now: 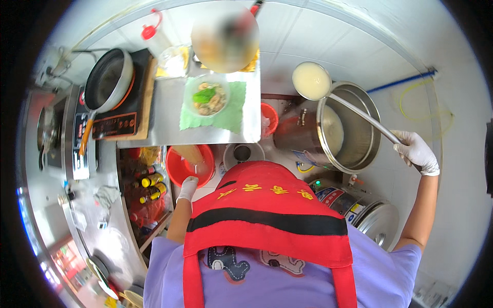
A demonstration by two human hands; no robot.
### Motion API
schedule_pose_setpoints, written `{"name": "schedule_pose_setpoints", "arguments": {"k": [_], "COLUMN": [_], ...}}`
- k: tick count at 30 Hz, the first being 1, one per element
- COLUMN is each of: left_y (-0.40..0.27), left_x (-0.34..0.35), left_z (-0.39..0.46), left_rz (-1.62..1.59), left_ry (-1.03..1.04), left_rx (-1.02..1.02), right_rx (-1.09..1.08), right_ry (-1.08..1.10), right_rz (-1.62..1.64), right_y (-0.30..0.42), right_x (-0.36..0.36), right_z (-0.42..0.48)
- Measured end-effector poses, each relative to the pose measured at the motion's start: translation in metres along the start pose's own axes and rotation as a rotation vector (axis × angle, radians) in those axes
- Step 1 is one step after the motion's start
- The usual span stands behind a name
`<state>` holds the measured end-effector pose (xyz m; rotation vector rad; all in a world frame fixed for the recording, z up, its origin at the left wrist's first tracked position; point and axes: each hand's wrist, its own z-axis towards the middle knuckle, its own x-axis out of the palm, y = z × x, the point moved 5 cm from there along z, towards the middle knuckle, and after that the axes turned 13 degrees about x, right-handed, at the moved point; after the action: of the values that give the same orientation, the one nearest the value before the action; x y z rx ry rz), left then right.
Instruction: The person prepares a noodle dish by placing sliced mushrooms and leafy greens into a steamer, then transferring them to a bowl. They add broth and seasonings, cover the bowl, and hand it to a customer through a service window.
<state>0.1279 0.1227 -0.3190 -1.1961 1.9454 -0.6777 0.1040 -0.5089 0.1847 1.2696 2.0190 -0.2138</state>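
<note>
My right hand (416, 152), in a white glove, grips the long metal handle of a ladle (379, 125). The ladle's bowl is full of a pale, creamy liquid (311, 81) and hangs above the left rim of a tall stainless steel pot (356, 115). More of the same liquid (332, 131) lies inside the pot. My left hand (188, 188), gloved too, is low at the near edge of a red plastic bucket (173, 169). A translucent plastic item (188, 156) shows over the bucket; whether my fingers hold it, I cannot tell.
A clear bowl of food with green leaves (208, 96) sits on a green cloth (237, 107) on the steel counter (165, 115). Left of it, a frying pan (108, 81) rests on an induction cooker (115, 125). A lidded steel vessel (379, 221) stands at right. Bottles (154, 188) fill a lower shelf.
</note>
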Motion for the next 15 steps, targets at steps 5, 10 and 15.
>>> {"name": "schedule_pose_setpoints", "arguments": {"k": [5,10,15], "left_y": [-0.003,0.074,0.086], "left_x": [-0.014,-0.028,-0.036], "left_z": [-0.028,-0.034,-0.057], "left_rz": [0.022,0.066,-0.008], "left_ry": [-0.065,-0.061,-0.12], "left_rx": [-0.091,-0.091,-0.124], "right_rx": [-0.121,-0.252,-0.323], "right_ry": [0.074,0.16,0.19], "right_rz": [-0.085,-0.152,-0.29], "right_y": [0.056,0.116,0.165], "right_x": [0.022,0.051,0.076], "right_z": [0.005,0.014,0.015]}}
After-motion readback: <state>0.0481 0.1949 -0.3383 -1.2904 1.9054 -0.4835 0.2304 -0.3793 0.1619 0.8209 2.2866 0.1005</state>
